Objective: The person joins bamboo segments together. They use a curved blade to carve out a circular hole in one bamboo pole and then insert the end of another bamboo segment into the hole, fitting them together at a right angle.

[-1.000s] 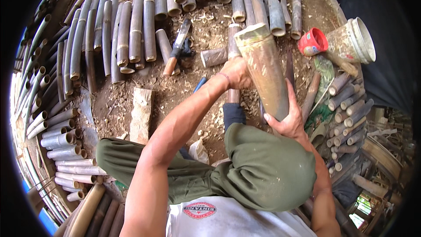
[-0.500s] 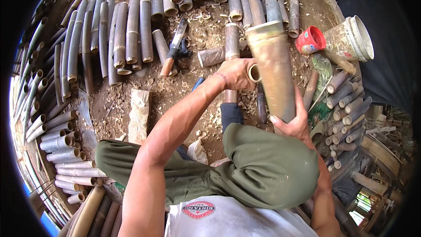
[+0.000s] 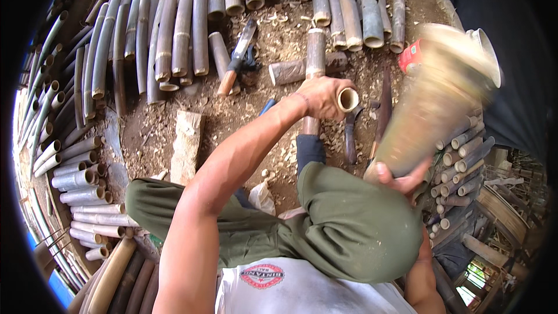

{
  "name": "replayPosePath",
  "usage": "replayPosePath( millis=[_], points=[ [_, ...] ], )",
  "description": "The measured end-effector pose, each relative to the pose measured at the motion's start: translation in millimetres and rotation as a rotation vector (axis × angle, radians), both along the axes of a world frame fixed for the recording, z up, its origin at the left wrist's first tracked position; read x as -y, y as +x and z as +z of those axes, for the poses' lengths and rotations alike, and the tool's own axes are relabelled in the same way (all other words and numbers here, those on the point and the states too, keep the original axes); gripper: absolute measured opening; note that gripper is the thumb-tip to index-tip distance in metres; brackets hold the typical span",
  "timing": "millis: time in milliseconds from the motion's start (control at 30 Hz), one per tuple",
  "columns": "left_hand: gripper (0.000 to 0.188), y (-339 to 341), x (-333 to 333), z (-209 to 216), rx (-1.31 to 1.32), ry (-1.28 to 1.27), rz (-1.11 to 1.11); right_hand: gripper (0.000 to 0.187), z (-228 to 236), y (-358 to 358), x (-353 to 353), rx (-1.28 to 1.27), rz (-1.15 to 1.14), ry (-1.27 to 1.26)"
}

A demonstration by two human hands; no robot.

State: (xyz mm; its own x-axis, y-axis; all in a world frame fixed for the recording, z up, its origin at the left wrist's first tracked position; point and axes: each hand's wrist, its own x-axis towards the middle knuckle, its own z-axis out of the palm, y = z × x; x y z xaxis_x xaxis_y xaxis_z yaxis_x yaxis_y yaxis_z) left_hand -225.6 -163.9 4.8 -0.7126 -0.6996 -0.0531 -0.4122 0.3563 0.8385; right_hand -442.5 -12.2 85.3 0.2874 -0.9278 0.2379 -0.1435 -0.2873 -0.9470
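Observation:
My left hand [image 3: 326,96] is closed round a short bamboo tube [image 3: 347,99], whose round open end shows beside the fingers. Under that hand, a longer bamboo piece [image 3: 315,52] runs from the ground back toward my leg. In my right hand [image 3: 407,182] is a thick bamboo section [image 3: 440,90], gripped by its near end with the thumb on top. It slants up to the right, blurred by motion, and partly covers the buckets behind it. A dark-handled curved tool [image 3: 350,139] lies on the ground between my hands, next to a long dark blade-like piece [image 3: 382,110].
A broad knife [image 3: 241,52] with a wooden handle lies ahead to the left. Cut bamboo tubes [image 3: 181,35] stand in rows at the far side, with stacks [image 3: 81,183] to the left and right. A red pot [image 3: 410,57] and a wooden block [image 3: 187,145] are nearby.
The thick bamboo section has swung to the right in my right hand, from nearly upright to slanted. My left hand keeps its grip on the short tube, and more of the tools beside it shows.

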Motion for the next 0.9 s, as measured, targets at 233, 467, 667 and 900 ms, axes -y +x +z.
replayPosePath(
  millis=[233,467,667,900],
  points=[
    [0.062,4.3,11.9,-42.2,-0.343,-0.599,0.011,0.093,-47.8,14.2,-6.2,-0.622,-0.377,-0.149],
    [0.053,-1.2,7.5,0.7,0.09,-0.058,-0.054,0.085,-77.3,1.1,-17.0,-0.213,-0.42,-0.459],
    [0.058,1.3,16.1,12.4,0.326,0.036,-0.098,0.094,-48.5,5.9,-15.1,-0.446,-0.4,-0.137],
    [0.046,-6.1,9.4,11.1,0.374,0.02,-0.042,0.098,-58.9,-25.5,-15.1,-0.764,-0.396,-0.078]
  ],
)
